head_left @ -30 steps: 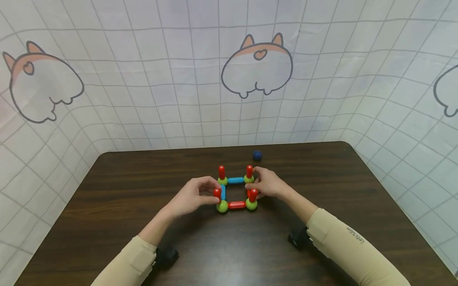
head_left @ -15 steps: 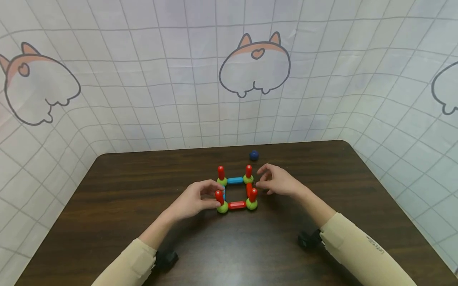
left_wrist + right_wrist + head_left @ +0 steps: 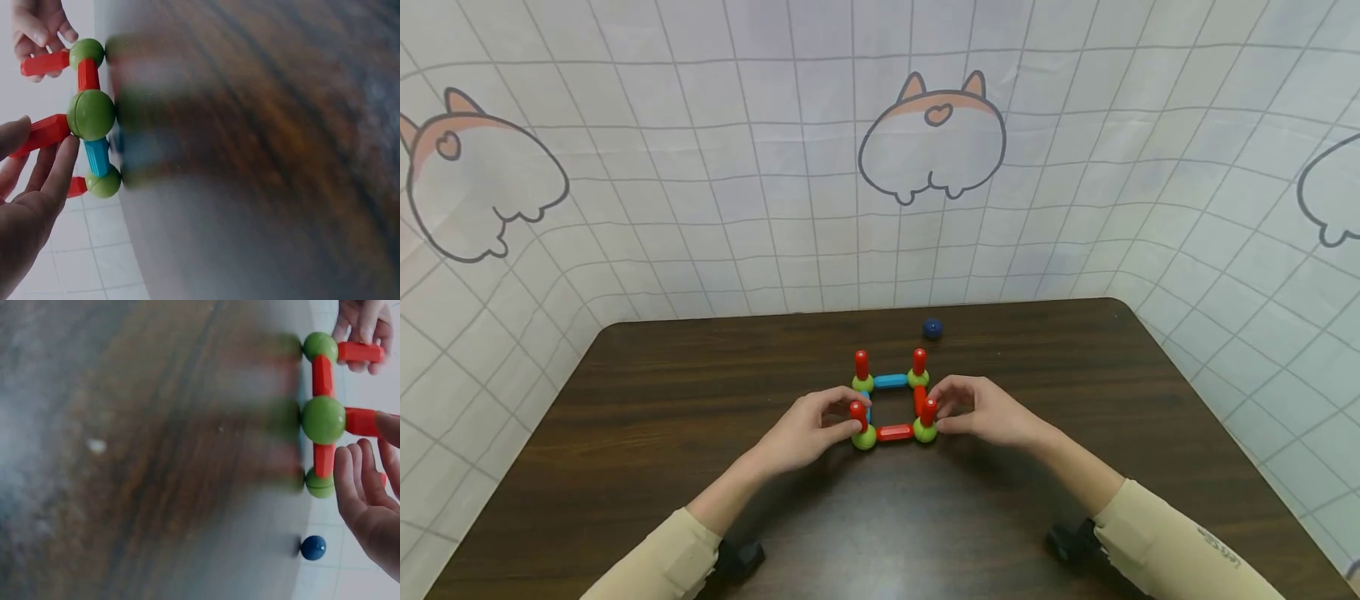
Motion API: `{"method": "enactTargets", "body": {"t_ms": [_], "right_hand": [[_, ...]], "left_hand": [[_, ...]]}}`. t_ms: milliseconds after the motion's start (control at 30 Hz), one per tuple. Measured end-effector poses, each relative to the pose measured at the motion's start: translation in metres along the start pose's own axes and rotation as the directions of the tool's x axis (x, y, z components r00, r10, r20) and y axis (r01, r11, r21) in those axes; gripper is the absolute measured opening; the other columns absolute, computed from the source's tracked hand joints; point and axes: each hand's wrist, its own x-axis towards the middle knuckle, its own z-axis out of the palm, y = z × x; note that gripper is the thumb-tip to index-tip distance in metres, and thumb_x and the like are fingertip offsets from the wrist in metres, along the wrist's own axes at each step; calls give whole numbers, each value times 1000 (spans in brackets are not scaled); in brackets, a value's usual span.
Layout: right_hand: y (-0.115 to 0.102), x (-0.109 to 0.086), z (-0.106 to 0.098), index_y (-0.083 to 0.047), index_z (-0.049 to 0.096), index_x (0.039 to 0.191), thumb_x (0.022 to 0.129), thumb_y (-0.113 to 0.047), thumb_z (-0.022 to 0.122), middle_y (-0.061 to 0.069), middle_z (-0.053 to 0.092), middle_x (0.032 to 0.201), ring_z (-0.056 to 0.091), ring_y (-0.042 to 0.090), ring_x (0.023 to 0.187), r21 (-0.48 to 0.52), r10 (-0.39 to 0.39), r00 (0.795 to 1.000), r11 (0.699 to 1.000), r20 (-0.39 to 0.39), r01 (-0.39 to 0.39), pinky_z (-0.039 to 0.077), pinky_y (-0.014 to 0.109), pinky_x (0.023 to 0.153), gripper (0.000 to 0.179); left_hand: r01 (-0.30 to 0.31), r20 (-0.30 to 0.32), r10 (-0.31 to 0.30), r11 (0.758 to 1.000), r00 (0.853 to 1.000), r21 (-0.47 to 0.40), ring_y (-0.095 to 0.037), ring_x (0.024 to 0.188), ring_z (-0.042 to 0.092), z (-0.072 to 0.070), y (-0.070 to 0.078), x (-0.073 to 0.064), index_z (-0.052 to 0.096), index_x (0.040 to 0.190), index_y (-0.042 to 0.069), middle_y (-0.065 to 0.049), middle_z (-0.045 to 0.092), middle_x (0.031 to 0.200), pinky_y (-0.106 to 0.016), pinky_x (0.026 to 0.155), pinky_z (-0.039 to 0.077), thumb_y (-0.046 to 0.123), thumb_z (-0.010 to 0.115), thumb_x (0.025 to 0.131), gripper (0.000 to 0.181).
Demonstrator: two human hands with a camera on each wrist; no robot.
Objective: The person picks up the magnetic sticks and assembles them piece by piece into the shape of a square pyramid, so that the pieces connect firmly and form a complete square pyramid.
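On the dark table point(image 3: 625, 433), the left hand point(image 3: 801, 429) pinches the near-left red post point(image 3: 858, 415) of a square ball-and-rod frame point(image 3: 895, 432); the right hand point(image 3: 988, 414) bends its fingers beside the near-right red post point(image 3: 928, 412), whether gripping it I cannot tell

Left hand point(image 3: 805, 432): bare
Right hand point(image 3: 988, 412): bare
Left sleeve point(image 3: 651, 557): long, pale beige cloth
Right sleeve point(image 3: 1165, 533): pale beige cloth, dark lettering point(image 3: 1219, 547) lengthwise
Left wrist device point(image 3: 741, 560): black, boxy
Right wrist device point(image 3: 1067, 543): black, boxy
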Motion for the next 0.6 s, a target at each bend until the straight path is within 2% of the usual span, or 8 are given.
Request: {"method": "enactTargets", "body": {"t_ms": [100,267,433,600], "right_hand": [[0,1,4,-6,67,114,95,-10,75,7,70,103,65,27,96,-18,0,1000,1000,-18,-1,51,42,83,21],[2,4,9,-7,68,112,95,-12,75,5,70,106,66,23,102,-52,-21,998,998,-51,18,53,42,91,19],[-1,7,12,-8,69,113,95,-14,75,0,71,102,67,20,101,-97,-41,998,995,-57,35,53,44,92,19],[-4,10,13,-10,70,113,95,-15,76,-2,69,101,66,18,97,-133,-42,998,990,-54,35,54,42,89,20]], "left_hand": [[-12,6,12,1000,1000,0,-19,110,65,1,0,1,66,127,4,-6,70,116,-42,98,53,11,70,99,28],[-41,2,41,999,999,28,-18,108,66,3,1,3,68,127,4,-6,71,116,-41,95,54,12,71,99,30],[-38,-14,39,998,999,50,-18,106,67,3,4,5,69,128,5,-9,71,117,-42,94,55,11,73,97,32],[-14,-42,18,996,999,87,-17,102,67,5,8,6,68,126,6,0,71,112,-38,92,56,13,76,95,33]]}}
